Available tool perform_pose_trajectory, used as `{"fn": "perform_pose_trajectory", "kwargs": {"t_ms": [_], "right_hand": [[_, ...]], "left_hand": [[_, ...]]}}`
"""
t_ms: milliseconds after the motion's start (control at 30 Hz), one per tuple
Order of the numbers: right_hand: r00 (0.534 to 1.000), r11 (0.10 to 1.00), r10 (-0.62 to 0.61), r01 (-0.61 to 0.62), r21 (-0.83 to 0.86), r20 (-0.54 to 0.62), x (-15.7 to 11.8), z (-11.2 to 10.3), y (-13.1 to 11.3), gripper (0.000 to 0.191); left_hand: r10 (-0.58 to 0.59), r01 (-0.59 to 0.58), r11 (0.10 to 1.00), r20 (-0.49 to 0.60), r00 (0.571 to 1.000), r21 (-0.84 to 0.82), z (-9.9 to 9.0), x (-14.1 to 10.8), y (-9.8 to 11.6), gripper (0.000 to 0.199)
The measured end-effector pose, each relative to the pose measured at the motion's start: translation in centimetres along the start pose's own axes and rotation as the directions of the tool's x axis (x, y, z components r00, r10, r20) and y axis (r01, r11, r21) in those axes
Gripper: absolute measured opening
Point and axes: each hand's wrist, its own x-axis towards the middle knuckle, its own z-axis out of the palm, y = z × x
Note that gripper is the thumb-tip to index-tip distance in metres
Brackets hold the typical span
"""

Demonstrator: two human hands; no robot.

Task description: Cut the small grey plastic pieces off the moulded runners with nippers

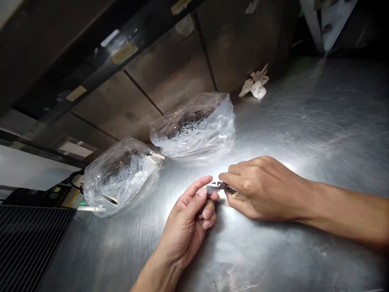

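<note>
Between the thumb and fingers of my left hand (191, 221) is a small grey ribbed part (209, 189). My right hand (258, 188) is closed around a pair of cutting pliers (226, 187), whose dark jaws point left and reach the edge of the grey part. Most of the pliers' handles are hidden in my right palm. Something dark shows under the curled fingers of my left hand, too covered to name. Both hands are just above the metal tabletop (282, 255).
Beyond my hands stands a clear plastic bag (209, 138) with many small grey pieces. Another clear bag (121, 182) is to its left, with pale-handled pliers (156, 157) at its edge. Crumpled white gloves (257, 85) lie near the back panel. A black ribbed surface (33, 239) is at the lower left.
</note>
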Motion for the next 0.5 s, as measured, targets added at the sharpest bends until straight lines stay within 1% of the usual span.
{"fn": "perform_pose_trajectory", "kwargs": {"t_ms": [67,133,233,500], "right_hand": [[0.999,0.999,-0.029,0.029,-0.013,-0.027,-0.16,0.16,-0.01,0.016],[0.997,0.998,-0.059,0.058,-0.027,-0.045,-0.28,0.31,-0.06,0.015],[0.996,0.996,-0.076,0.074,-0.052,-0.04,-0.35,0.45,-0.18,0.012],[0.997,0.993,-0.077,0.075,-0.087,-0.009,-0.09,0.48,-0.13,0.007]], "left_hand": [[-0.003,0.004,1.0,-0.016,1.0,0.022,-0.16,0.04,-0.03,0.024],[0.0,0.001,0.998,-0.029,1.0,0.055,-0.27,0.07,-0.12,0.021],[0.0,0.003,0.996,-0.033,0.999,0.093,-0.3,0.12,-0.31,0.019],[0.005,0.0,0.998,-0.076,0.997,0.067,-0.19,0.23,-0.62,0.018]]}}
